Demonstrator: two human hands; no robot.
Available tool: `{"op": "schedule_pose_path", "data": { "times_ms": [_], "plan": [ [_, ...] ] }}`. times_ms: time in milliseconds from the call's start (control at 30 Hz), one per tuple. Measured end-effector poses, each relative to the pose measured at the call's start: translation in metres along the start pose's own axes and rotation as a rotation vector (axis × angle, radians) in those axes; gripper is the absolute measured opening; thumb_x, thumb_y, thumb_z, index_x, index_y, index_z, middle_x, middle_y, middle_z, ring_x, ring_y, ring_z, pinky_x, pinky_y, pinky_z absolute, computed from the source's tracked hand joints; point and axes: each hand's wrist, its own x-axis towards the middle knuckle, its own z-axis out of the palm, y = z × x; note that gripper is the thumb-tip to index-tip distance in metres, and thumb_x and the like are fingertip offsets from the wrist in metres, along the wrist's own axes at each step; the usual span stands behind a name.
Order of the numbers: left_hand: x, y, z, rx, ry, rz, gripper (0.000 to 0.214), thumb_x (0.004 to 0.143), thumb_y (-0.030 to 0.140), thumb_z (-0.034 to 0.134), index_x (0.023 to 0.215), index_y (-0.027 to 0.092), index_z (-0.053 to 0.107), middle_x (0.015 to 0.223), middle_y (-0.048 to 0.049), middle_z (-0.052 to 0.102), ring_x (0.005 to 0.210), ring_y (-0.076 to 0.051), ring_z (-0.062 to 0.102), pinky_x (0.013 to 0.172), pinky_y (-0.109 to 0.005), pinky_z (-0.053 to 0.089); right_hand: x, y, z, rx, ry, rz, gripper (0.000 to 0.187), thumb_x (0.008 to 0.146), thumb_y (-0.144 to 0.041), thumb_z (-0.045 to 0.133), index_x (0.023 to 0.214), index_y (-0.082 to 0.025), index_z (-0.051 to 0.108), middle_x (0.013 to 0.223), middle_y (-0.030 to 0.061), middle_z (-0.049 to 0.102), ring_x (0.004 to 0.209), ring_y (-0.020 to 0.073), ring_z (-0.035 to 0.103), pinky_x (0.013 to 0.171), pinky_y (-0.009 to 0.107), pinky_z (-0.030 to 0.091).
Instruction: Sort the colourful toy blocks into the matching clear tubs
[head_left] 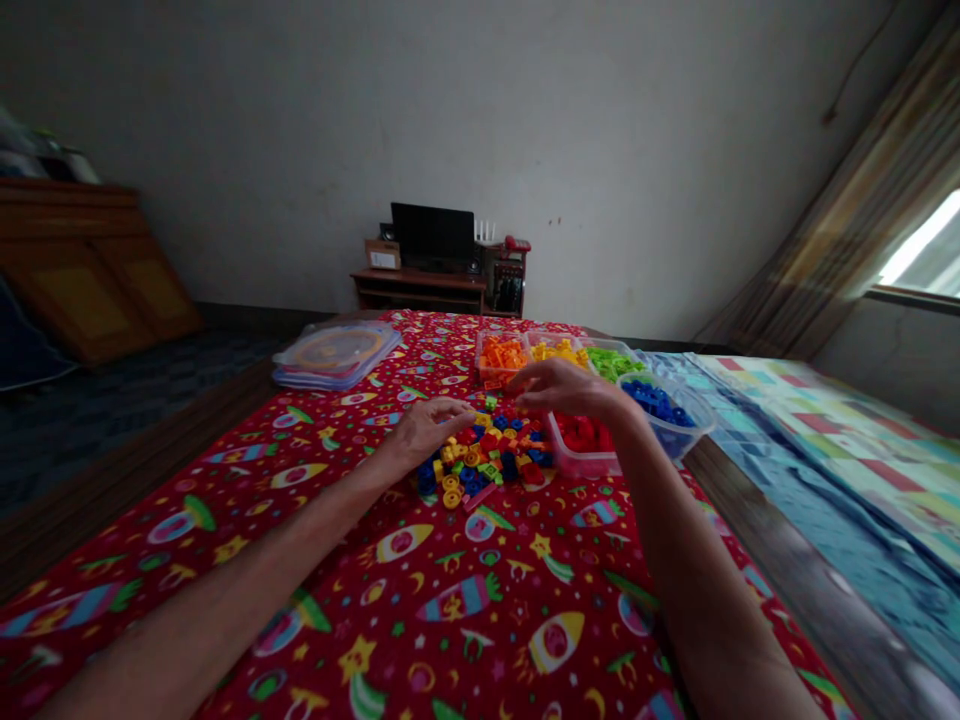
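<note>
A loose pile of mixed plastic building blocks (490, 472) in yellow, blue, red, green and orange lies on the red patterned cloth. My left hand (429, 432) rests over the pile's left edge, its thumb and fingers slightly apart and nothing visible between them. Above the far right side of the pile hovers my right hand (559, 387), fingers loosely curved and spread; no block shows in it. Beneath the right wrist, a clear tub of red blocks (583, 434) is partly hidden. Orange blocks (501, 354) fill another tub just beyond that hand.
Further tubs hold yellow blocks (559, 351), green blocks (611, 364) and blue blocks (658, 402). Stacked clear lids (337, 353) lie at the table's far left. A desk with a monitor (433, 236) stands against the wall. To the right is a bed (810, 430).
</note>
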Motion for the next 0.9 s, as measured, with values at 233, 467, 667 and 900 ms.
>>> {"op": "schedule_pose_path", "data": {
  "times_ms": [233,467,667,900],
  "plan": [
    [-0.004,0.019,-0.004,-0.005,0.012,-0.118,0.049,0.072,0.062,0.056,0.079,0.016,0.072,0.083,-0.0032,0.073,0.079,-0.022,0.064,0.073,-0.028,0.048,0.018,-0.024,0.052,-0.296,-0.035,-0.184,0.022,0.081,-0.022,0.059,0.1,-0.015,0.068,0.077,0.0032,0.063,0.066,0.0101,0.051,0.06,0.022,0.033],
    [-0.004,0.018,-0.007,0.053,0.02,-0.17,0.057,0.075,0.066,0.048,0.085,0.016,0.073,0.085,-0.004,0.074,0.084,-0.023,0.064,0.076,-0.029,0.047,0.018,-0.018,0.05,-0.339,0.043,-0.167,0.021,0.088,-0.026,0.052,0.089,-0.015,0.069,0.067,0.0018,0.061,0.06,0.0088,0.046,0.057,0.022,0.029],
    [0.006,0.001,-0.031,0.281,-0.236,-0.01,0.047,0.075,0.057,0.053,0.091,0.017,0.072,0.097,-0.0061,0.072,0.092,-0.023,0.063,0.083,-0.029,0.047,0.027,0.022,0.021,-0.489,0.039,0.07,0.019,0.085,-0.023,0.055,0.082,-0.014,0.071,0.074,0.0059,0.067,0.062,0.0103,0.053,0.056,0.021,0.032],
    [0.0,-0.015,-0.036,0.512,-0.442,0.047,0.039,0.072,0.037,0.064,0.106,0.019,0.068,0.109,-0.0078,0.066,0.099,-0.022,0.06,0.088,-0.029,0.045,0.073,0.07,-0.038,-0.538,0.331,0.405,0.03,0.088,-0.027,0.049,0.096,-0.009,0.071,0.084,0.014,0.071,0.073,0.0163,0.064,0.066,0.022,0.043]
  ]
}}
